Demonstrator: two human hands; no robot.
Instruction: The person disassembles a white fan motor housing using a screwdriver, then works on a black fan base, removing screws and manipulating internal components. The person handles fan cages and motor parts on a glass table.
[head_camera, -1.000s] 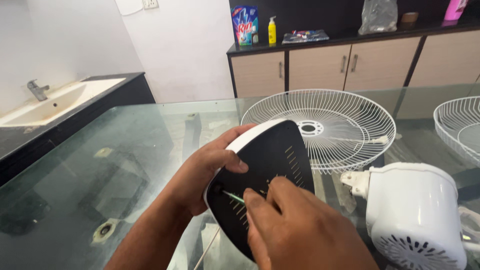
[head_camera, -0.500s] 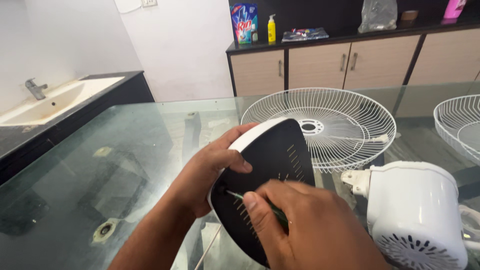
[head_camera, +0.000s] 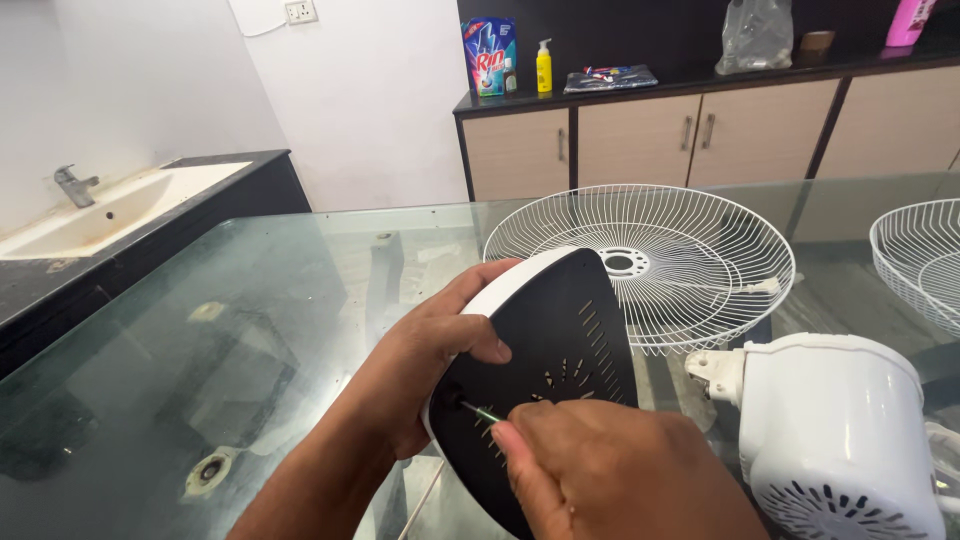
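My left hand (head_camera: 425, 365) grips a fan cover (head_camera: 560, 330), black on the inside with slots and a white outer rim, held tilted above the glass table (head_camera: 260, 330). My right hand (head_camera: 610, 470) is closed around a thin green-shafted screwdriver (head_camera: 478, 410). Its tip rests at a hole near the cover's lower left edge. The tool's handle is hidden inside my fist.
A white wire fan guard (head_camera: 680, 255) lies flat behind the cover. A second guard (head_camera: 925, 265) sits at the right edge. A white fan motor housing (head_camera: 835, 430) stands at lower right. A sink (head_camera: 110, 205) is at left, and a cabinet (head_camera: 700, 125) with bottles stands behind.
The screwdriver tip has shifted left toward the cover's lower left edge, and my right hand has slid slightly lower. The cover stays in my left hand.
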